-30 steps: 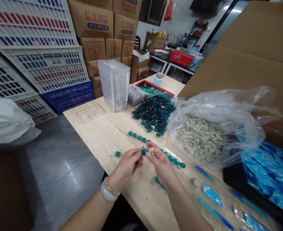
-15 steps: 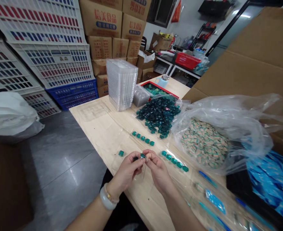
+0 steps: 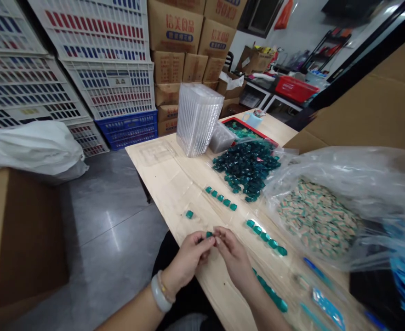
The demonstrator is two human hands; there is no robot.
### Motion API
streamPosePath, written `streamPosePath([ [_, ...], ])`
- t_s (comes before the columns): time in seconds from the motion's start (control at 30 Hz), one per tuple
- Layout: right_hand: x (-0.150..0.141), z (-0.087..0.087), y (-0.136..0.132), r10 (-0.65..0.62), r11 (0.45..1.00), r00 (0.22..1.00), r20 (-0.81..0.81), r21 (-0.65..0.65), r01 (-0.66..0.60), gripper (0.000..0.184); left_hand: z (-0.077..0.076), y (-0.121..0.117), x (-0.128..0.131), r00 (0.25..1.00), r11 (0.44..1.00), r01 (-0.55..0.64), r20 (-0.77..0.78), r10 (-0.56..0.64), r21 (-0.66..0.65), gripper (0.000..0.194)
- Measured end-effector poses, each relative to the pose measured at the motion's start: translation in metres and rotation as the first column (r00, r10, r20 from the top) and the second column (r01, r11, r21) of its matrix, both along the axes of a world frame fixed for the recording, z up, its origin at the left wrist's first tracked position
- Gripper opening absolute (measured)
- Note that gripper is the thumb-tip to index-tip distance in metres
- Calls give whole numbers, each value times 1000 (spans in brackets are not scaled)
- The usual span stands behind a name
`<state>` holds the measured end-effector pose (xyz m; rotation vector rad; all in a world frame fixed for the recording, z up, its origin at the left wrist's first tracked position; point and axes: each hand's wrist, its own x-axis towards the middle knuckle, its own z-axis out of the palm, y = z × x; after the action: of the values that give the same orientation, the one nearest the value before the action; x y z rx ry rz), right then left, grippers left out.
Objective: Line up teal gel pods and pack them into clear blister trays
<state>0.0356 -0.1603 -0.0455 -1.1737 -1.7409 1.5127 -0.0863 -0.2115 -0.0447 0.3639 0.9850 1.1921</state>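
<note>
Just above the near table edge, both my hands meet fingertip to fingertip. My left hand [image 3: 188, 253], with a pale bangle at the wrist, is closed on a small teal gem-like piece [image 3: 209, 234]. Pressed up beside that piece are the pinched fingers of my right hand [image 3: 235, 255]; whatever they hold is hidden. A single teal piece [image 3: 189, 214] lies beyond my left hand. Rows of similar pieces rest in clear plastic strips: one row [image 3: 220, 198] ahead, another [image 3: 266, 237] to the right, and a third [image 3: 271, 292] partly behind my right forearm.
A heap of dark teal pieces [image 3: 248, 165] lies farther back, beside a stack of clear plastic trays [image 3: 198, 119]. To the right, a clear bag [image 3: 319, 216] holds many small flat pieces. Crates [image 3: 111, 85] and cartons [image 3: 178, 34] are piled behind; a cardboard box [image 3: 26, 239] stands left.
The camera view has turned left, so the table and its contents appear farther right. My hands stay together at the teal piece, with slightly shifted fingers.
</note>
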Motion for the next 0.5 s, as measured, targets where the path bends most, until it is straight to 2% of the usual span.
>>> streamPosePath([
  [0.07,-3,5,2,129,988,991,34,83,-132,20,0,-3,-9,989,998,55,139,-51,-28,30],
  [0.13,-7,9,5,249,963,968,39,100,-252,18,-2,-6,-18,976,994,95,199,-83,-49,31],
  [0.17,-10,10,6,271,957,962,35,96,-273,16,-3,-6,-23,974,994,90,215,-77,-55,31],
  [0.27,-20,10,9,265,957,964,39,109,-267,15,-7,-6,-33,958,997,22,288,-1,-70,27],
  [0.4,-34,7,10,272,915,953,131,270,-299,15,-12,-2,-40,922,992,-20,381,68,-128,26],
  [0.5,-40,5,12,196,857,940,279,417,-303,12,-16,2,-42,963,989,-50,257,84,-138,30],
])
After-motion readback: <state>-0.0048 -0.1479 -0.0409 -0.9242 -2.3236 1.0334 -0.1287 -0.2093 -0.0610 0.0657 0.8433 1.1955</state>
